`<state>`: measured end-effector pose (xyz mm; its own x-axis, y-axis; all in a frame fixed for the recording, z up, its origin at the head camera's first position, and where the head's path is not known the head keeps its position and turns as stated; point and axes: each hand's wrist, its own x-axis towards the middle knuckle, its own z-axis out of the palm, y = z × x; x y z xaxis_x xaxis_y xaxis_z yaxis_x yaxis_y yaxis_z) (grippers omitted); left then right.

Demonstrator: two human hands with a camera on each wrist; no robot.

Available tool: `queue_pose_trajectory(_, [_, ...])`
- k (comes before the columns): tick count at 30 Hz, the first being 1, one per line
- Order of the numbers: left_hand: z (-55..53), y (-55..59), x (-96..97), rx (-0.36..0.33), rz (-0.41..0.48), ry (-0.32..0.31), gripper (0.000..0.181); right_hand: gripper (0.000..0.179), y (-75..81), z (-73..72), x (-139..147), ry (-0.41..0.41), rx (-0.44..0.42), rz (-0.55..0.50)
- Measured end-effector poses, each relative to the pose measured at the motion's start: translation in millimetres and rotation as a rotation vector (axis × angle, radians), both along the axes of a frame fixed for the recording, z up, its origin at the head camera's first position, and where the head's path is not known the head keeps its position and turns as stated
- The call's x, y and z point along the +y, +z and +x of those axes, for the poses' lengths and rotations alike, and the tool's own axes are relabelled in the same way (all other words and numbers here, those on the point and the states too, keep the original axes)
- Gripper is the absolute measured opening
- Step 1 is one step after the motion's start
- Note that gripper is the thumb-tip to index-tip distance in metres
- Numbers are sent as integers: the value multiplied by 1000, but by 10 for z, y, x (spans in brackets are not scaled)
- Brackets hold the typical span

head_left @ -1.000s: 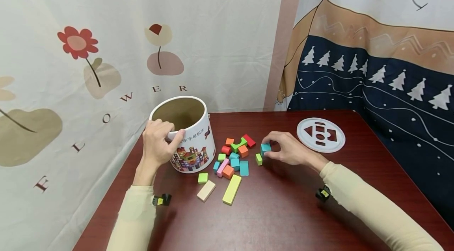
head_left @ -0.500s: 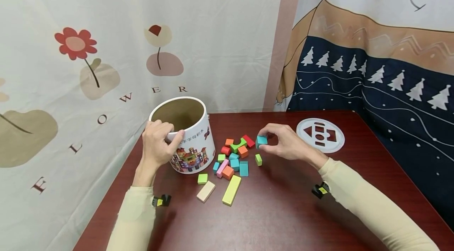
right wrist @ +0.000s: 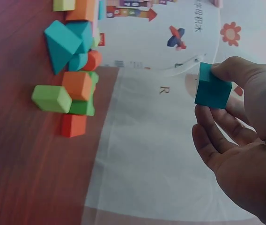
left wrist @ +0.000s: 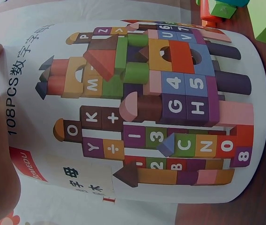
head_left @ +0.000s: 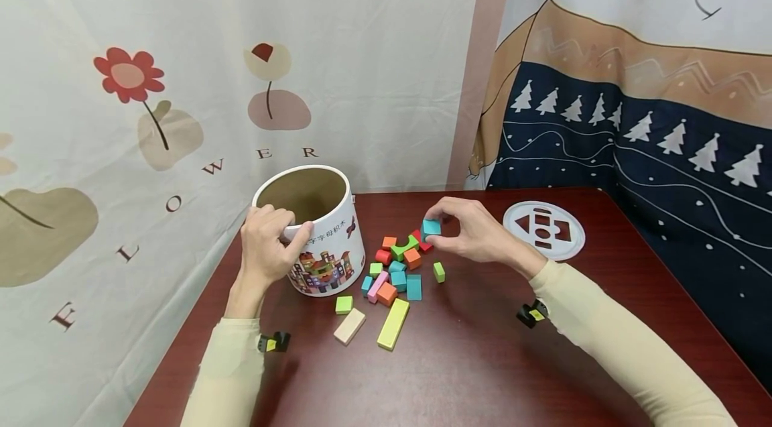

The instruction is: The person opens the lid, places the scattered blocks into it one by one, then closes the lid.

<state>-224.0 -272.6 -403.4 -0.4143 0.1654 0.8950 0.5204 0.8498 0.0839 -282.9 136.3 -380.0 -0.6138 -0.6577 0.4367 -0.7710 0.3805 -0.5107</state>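
In the head view my left hand (head_left: 267, 244) grips the near rim of a white bucket (head_left: 330, 239) printed with block castles, thumb outside and the other fingers out of sight. The bucket's printed side (left wrist: 147, 108) fills the left wrist view. My right hand (head_left: 473, 231) pinches a teal block (head_left: 431, 229) between thumb and fingers, above the table at the right end of a loose block pile. In the right wrist view the teal block (right wrist: 212, 86) is held clear of the other blocks. Below it in the head view lies a small green block (head_left: 439, 272).
Several coloured blocks, among them an orange block (head_left: 412, 258) and a pink block (head_left: 378, 287), lie right of the bucket. A yellow block (head_left: 393, 324) and a beige block (head_left: 350, 326) lie nearer. A white lid with cut-out shapes (head_left: 525, 244) rests at the right.
My right hand has lifted the teal block off the table and carried it left, toward the bucket. The left hand and bucket have stayed in place.
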Motion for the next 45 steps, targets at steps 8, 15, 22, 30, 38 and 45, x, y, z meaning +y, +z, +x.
queue_pose_trajectory(8, [3,13,8,-4,-1,4,47,35,147,11,-170,11,-6,-20])
queue_pose_trajectory(15, [0,0,3,-5,2,3,47,36,290,9,-359,24,25,-21])
queue_pose_trajectory(22, [3,3,4,-1,0,-2,47,35,440,-32,-572,56,50,-56])
queue_pose_trajectory(30, [9,4,4,-2,4,1,47,29,617,-87,-826,71,65,-79])
queue_pose_trajectory(38, [15,8,-2,-9,4,6,46,26,761,-102,-1096,63,28,-72])
queue_pose_trajectory(45, [14,7,-3,-10,2,3,47,27,796,-162,-1330,58,16,-65])
